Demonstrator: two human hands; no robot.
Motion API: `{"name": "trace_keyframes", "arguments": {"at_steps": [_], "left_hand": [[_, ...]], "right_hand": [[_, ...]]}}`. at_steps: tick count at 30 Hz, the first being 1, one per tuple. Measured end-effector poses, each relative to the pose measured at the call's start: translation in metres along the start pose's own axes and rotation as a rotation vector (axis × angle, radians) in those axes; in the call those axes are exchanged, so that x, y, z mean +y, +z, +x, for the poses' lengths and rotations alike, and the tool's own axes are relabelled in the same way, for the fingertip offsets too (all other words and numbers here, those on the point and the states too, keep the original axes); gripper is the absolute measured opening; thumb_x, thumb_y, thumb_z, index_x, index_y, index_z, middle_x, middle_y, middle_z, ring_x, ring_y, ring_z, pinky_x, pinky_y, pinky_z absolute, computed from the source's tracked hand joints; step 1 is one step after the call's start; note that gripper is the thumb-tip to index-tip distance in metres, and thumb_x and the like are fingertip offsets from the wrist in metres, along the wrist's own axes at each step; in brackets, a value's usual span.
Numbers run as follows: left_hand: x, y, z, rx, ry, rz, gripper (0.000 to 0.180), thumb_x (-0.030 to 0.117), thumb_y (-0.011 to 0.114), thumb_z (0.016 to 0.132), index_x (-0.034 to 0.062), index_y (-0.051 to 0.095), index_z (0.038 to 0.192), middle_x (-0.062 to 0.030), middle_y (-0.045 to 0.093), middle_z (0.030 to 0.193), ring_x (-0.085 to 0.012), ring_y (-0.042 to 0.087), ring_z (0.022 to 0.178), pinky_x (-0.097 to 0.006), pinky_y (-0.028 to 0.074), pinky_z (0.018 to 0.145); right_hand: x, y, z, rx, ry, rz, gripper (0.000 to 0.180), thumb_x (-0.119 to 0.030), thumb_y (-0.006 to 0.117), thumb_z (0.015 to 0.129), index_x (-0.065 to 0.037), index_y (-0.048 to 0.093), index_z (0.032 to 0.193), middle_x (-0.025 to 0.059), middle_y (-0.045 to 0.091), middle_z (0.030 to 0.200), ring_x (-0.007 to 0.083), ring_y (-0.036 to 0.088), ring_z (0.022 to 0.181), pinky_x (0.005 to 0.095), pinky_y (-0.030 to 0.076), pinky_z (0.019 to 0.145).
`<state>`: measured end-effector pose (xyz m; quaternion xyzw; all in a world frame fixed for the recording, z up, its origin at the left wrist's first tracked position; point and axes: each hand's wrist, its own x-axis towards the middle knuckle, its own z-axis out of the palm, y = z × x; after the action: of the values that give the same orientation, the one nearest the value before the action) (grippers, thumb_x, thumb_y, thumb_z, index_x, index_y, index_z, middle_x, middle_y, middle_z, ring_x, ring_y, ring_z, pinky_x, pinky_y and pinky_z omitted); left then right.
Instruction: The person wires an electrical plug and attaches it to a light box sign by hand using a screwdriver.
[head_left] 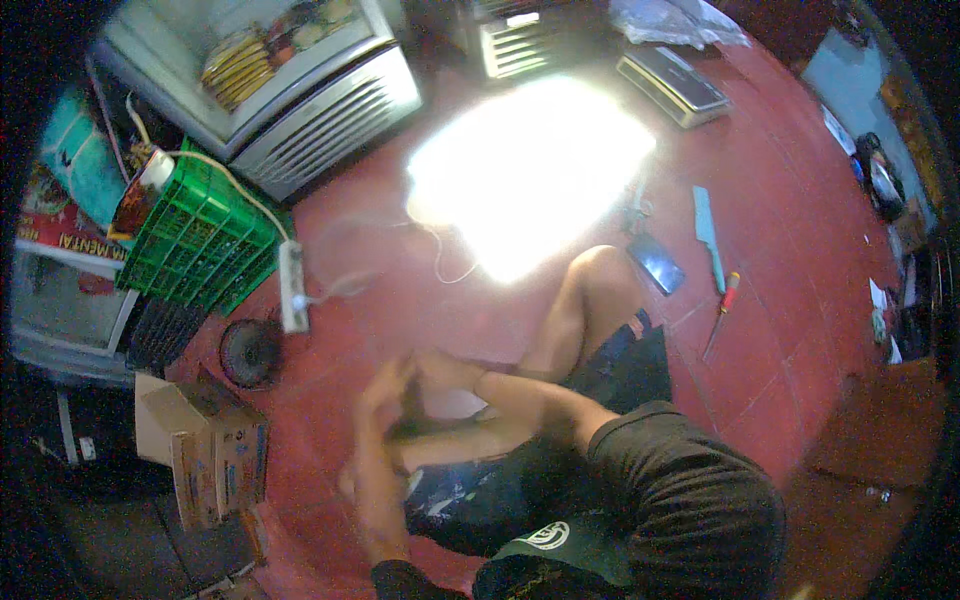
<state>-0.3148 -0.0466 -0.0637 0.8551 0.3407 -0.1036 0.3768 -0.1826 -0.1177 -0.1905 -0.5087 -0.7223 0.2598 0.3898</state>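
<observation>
I sit on a red floor (780,300) with one bare knee (600,265) bent up in front of me. My left hand (385,395) is raised just ahead of my lap and smeared by motion. My right hand (442,372) reaches across from the right and meets it, the two touching or nearly so. Blur hides whether either hand holds anything. A dark phone (657,262) lies by the knee. A red-handled screwdriver (722,312) and a teal flat blade (708,235) lie further right.
A white power strip (292,285) with a cable lies left of a bright glare patch (530,170). A green crate (195,235), a round black part (248,352) and a cardboard box (200,450) stand at left. A white grilled appliance (300,100) stands behind.
</observation>
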Motion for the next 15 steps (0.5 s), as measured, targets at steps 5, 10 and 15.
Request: {"name": "trace_keyframes", "arguments": {"at_steps": [5, 10, 15], "left_hand": [[0.094, -0.004, -0.05, -0.195, -0.215, -0.21, 0.037, 0.032, 0.043, 0.094, 0.001, 0.052, 0.114, -0.0164, 0.058, 0.111, -0.0258, 0.055, 0.103, -0.036, 0.043, 0.091], [0.065, 0.05, -0.028, -0.064, 0.058, -0.203, 0.026, 0.023, 0.044, 0.093, 0.0024, 0.055, 0.104, -0.0147, 0.061, 0.091, -0.023, 0.056, 0.082, -0.038, 0.044, 0.074], [0.025, 0.052, -0.019, -0.091, -0.122, -0.366, 0.032, 0.03, 0.043, 0.093, 0.0033, 0.054, 0.107, -0.0171, 0.062, 0.096, -0.0306, 0.058, 0.084, -0.042, 0.045, 0.078]], "right_hand": [[-0.023, -0.067, -0.037, -0.375, 0.048, 0.115, 0.024, -0.012, 0.054, 0.074, -0.001, 0.063, 0.094, 0.0229, 0.063, 0.083, 0.0398, 0.06, 0.074, 0.0473, 0.048, 0.068], [-0.042, -0.143, -0.06, -0.627, 0.286, -0.06, 0.031, -0.021, 0.052, 0.083, -0.001, 0.059, 0.106, 0.0202, 0.063, 0.096, 0.0372, 0.061, 0.086, 0.0437, 0.047, 0.076], [-0.044, -0.113, -0.042, -0.215, 0.174, -0.058, 0.02, -0.02, 0.052, 0.08, -0.003, 0.059, 0.089, 0.0208, 0.063, 0.083, 0.0394, 0.061, 0.077, 0.047, 0.049, 0.07]]}}
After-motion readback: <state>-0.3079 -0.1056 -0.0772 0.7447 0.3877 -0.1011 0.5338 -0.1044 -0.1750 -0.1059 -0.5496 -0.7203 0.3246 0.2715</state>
